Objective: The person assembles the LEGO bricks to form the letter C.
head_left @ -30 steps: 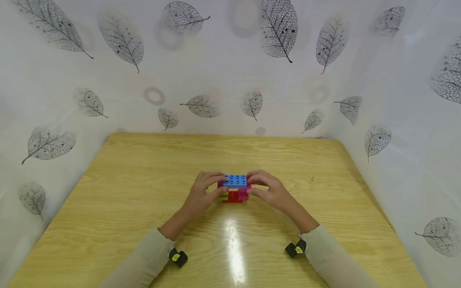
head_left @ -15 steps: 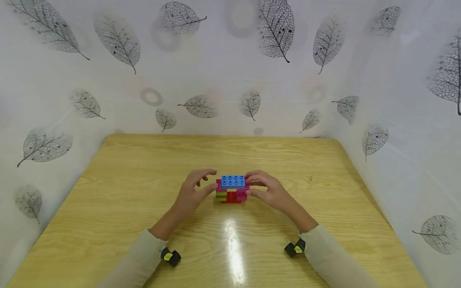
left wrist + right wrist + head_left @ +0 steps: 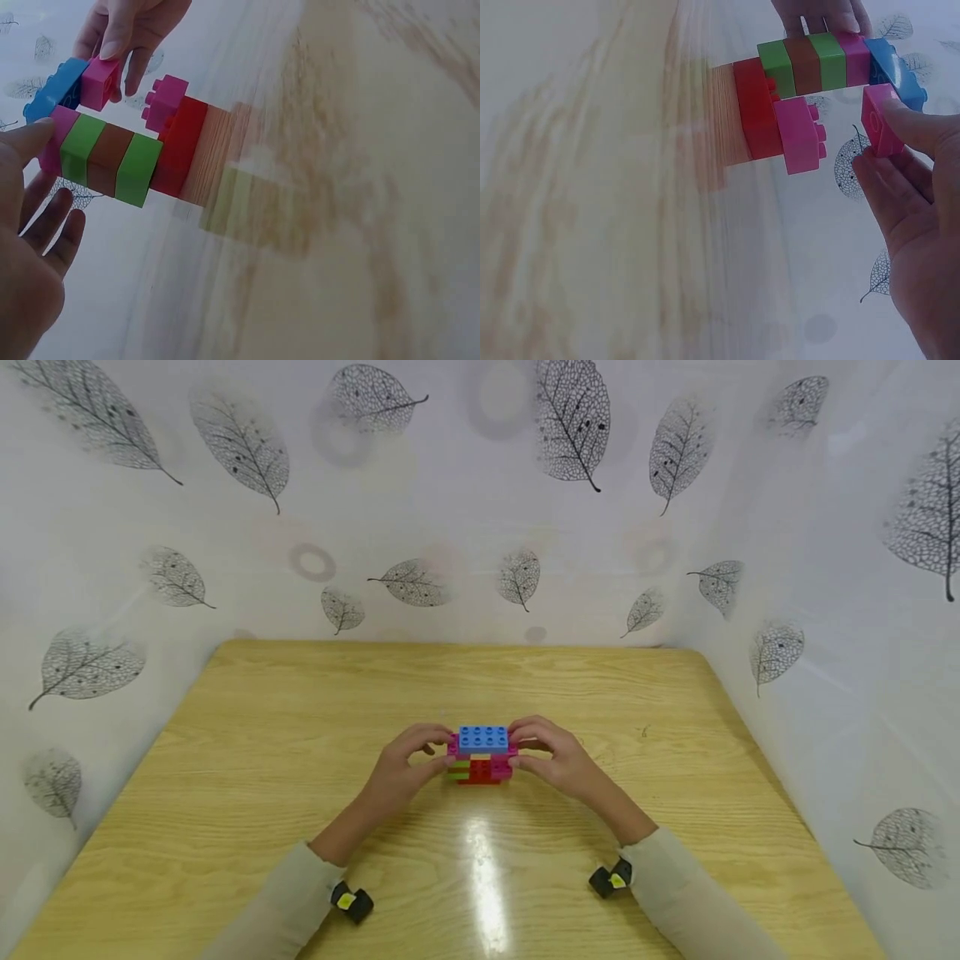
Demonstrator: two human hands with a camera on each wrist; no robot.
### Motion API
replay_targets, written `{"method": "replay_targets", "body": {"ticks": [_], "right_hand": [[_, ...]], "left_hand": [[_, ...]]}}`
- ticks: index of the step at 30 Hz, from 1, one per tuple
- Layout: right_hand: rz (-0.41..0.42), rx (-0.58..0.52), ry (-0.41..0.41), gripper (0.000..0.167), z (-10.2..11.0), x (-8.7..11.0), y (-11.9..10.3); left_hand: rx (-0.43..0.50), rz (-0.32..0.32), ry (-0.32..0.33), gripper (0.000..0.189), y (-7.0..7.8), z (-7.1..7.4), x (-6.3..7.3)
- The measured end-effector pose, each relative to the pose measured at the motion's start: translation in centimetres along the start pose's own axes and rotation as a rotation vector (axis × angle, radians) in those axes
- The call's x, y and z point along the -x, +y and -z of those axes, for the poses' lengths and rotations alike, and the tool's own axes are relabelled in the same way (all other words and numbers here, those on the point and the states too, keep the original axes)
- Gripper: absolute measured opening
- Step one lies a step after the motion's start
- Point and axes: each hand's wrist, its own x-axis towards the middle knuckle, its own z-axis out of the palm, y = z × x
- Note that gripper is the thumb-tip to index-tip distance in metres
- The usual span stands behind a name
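Observation:
A small structure of toy building bricks stands on the table, a red brick [image 3: 180, 148] at its base. On its left side rises a column of green [image 3: 139, 171], brown [image 3: 110, 157] and green, topped by a pink brick [image 3: 58, 144]. A blue brick [image 3: 483, 741] spans the top. My left hand [image 3: 405, 767] pinches the column's pink top brick, thumb in front. My right hand [image 3: 553, 756] pinches another pink brick [image 3: 880, 120] under the blue brick's right end. Below that, apart from it, a studded pink brick [image 3: 799, 136] sits on the red one.
The wooden table [image 3: 300, 693] reaches back to a white leaf-patterned curtain [image 3: 450, 510] that encloses it on the sides and rear. Black wrist cameras sit at the left sleeve [image 3: 352, 902] and the right sleeve [image 3: 611, 878].
My left hand has come off the blue brick, opened to the left, then closed its fingers on the pink brick at the column's top. The right hand has kept its hold.

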Motion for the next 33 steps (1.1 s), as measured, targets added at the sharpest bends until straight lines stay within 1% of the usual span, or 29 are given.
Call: {"method": "replay_targets", "body": {"ticks": [1,2,4,7,9,12,14,17,21,25,32,33], "right_hand": [[-0.019,0.002,0.001,0.023,0.0,-0.1,-0.2],[-0.039,0.004,0.003,0.023,0.0,-0.1,-0.1],[-0.087,-0.002,0.018,0.023,0.0,-0.2,0.7],[-0.146,-0.022,0.049,0.024,0.0,-0.4,2.1],[-0.168,-0.045,0.072,0.025,0.1,-0.7,2.6],[-0.186,-0.065,0.094,0.028,0.1,-1.3,3.3],[-0.188,-0.071,0.105,0.029,0.2,-1.7,3.7],[-0.206,-0.078,0.116,0.031,0.3,-2.2,4.1],[-0.251,-0.089,0.128,0.032,0.4,-2.8,4.8],[-0.292,-0.089,0.126,0.035,0.4,-3.1,5.5],[-0.368,-0.014,0.098,0.034,0.4,-3.2,6.1],[-0.380,-0.010,0.095,0.034,0.4,-3.2,6.2]], "left_hand": [[-0.002,0.003,-0.004,0.027,0.0,0.0,-0.1],[0.001,0.002,-0.007,0.028,-0.5,-0.1,-0.1],[0.016,0.026,-0.014,0.028,-0.6,-0.1,-0.4],[0.060,0.101,-0.018,0.027,-0.7,0.0,-1.0],[0.094,0.162,-0.014,0.027,-0.8,0.0,-1.5],[0.128,0.243,-0.003,0.028,-1.1,0.1,-2.2],[0.132,0.278,0.002,0.029,-1.2,0.2,-2.7],[0.134,0.308,0.005,0.032,-1.5,0.3,-3.3],[0.151,0.332,-0.005,0.035,-2.0,0.3,-4.0],[0.155,0.362,-0.016,0.035,-2.3,0.2,-4.5],[0.187,0.437,-0.053,0.034,-2.8,0.0,-5.1],[0.179,0.444,-0.057,0.034,-2.8,0.0,-5.2]]}}
